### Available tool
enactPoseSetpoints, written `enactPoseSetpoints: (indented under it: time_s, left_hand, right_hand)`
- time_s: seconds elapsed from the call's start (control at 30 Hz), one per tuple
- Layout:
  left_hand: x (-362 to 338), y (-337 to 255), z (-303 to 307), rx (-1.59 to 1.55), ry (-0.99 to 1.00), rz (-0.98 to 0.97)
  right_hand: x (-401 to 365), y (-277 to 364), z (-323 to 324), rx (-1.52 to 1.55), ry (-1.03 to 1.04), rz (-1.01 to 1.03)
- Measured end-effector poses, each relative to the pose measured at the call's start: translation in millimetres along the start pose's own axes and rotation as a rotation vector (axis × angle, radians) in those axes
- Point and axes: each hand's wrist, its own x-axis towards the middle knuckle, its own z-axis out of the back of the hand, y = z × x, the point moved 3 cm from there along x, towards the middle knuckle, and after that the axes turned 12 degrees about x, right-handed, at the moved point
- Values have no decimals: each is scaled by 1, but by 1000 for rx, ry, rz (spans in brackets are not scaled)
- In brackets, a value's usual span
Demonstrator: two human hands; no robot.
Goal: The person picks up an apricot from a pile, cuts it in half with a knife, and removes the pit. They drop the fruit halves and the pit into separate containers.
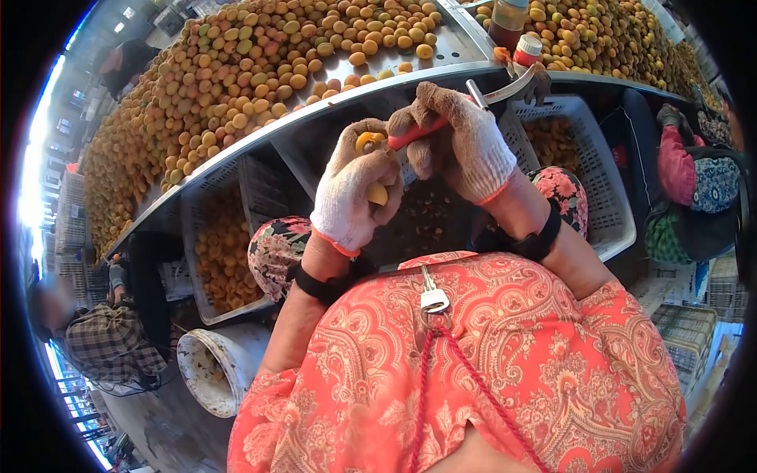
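My left hand point(355, 189), in a white and brown work glove, is closed around apricots. One apricot point(368, 143), which looks cut open, shows between thumb and fingers. Lower down, a yellow apricot piece point(378, 194) sticks out of the palm. My right hand point(461, 142), gloved the same way, grips a red-handled tool point(418, 132). The tool points left, its end close beside the cut apricot. I cannot make out its tip or whether it touches the fruit.
Heaps of apricots point(260, 59) lie on a metal table point(461, 39) ahead. Below its edge stand a left crate point(206, 303) and a right crate point(619, 213) with fruit. A white bucket point(197, 355) is at lower left. A red bottle point(527, 50) stands on the rim. People sit on both sides.
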Motion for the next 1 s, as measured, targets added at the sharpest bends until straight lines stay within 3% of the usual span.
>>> enactPoseSetpoints:
  time_s: [0.27,0.43,0.5,0.63,0.7,0.73,0.77,0.83,1.0]
  left_hand:
    - [20,20,9,-446,127,4]
    - [29,30,18,-639,150,80]
    - [32,31,20,-765,313,104]
    - [37,35,25,-720,314,84]
    - [40,36,30,-517,-5,50]
    - [45,41,38,-425,-127,95]
    - [45,42,47,-369,-286,271]
    - [47,40,69,-190,-478,296]
    - [16,-10,138,259,-665,-23]
  right_hand:
    - [25,-26,23,565,-207,-188]
    - [34,-31,25,553,-253,-172]
    - [37,-33,28,559,-269,-180]
    - [41,-39,28,582,-215,-167]
    - [48,-39,25,571,-189,-102]
    - [54,-38,28,399,-247,-41]
    - [61,-39,34,228,-304,23]
    - [89,-50,68,-67,-295,3]
    - [74,-55,82,-185,-394,-129]
